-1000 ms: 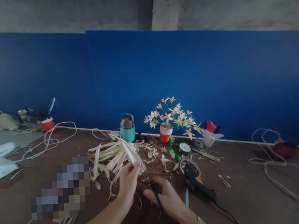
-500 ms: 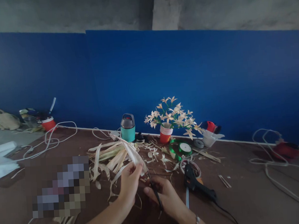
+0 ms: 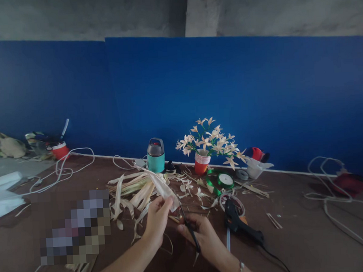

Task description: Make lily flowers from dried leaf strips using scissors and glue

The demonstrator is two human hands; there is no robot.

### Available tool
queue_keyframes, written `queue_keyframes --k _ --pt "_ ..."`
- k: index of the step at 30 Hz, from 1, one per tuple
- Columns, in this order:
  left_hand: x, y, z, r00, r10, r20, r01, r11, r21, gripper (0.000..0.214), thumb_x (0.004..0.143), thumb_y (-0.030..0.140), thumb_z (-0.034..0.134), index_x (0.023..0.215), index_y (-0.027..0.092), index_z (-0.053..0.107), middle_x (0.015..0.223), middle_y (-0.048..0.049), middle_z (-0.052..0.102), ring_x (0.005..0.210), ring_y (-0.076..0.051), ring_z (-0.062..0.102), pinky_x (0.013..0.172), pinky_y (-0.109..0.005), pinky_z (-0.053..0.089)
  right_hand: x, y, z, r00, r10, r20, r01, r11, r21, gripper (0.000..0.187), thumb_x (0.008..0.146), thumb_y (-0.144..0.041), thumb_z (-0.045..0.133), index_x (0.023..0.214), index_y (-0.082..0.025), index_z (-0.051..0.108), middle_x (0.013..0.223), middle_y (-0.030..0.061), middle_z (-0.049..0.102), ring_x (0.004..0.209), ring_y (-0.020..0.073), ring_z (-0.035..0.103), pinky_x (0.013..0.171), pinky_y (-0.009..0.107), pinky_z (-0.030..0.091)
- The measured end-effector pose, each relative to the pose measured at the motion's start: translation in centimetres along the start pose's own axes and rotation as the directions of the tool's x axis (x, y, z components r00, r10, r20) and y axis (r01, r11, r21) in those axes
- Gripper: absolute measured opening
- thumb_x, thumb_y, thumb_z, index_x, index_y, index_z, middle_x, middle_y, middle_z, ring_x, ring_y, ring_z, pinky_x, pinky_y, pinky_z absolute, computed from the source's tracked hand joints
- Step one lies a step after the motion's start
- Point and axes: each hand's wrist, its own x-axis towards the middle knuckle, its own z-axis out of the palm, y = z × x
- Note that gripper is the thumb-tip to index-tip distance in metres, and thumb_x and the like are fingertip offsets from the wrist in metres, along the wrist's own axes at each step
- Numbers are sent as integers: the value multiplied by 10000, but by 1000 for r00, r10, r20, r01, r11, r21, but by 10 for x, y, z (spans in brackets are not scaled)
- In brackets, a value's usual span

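Note:
My left hand [image 3: 156, 222] pinches a long pale dried leaf strip [image 3: 158, 184] that rises up and to the left from my fingers. My right hand [image 3: 205, 239] is closed round black-handled scissors [image 3: 188, 227], whose blades reach up to the strip's lower end beside my left fingertips. Both hands hover low over the brown table [image 3: 296, 235], in front of a pile of dried leaf strips [image 3: 132, 191].
A black glue gun [image 3: 238, 225] lies right of my hands, its cord trailing off. Behind are a green ribbon roll [image 3: 224, 181], a red cup of pale paper flowers [image 3: 206, 145], a teal jar [image 3: 155, 155], white cables [image 3: 330, 197] and a blue wall panel.
Both hands have stayed almost in place. The scissors have crept slightly up toward the strip, and the view has shifted a little.

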Motion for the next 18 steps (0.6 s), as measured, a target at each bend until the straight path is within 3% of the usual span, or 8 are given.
queue_keyframes --k 18 --pt "10 0 -8 991 -10 133 20 997 -78 237 692 373 674 658 139 647 574 -7 606 555 -141 543 569 -248 414 0 -3 -4 997 79 -8 -79 997 -24 409 635 -514 711 743 -137 591 475 -80 416 385 44 328 341 155 277"
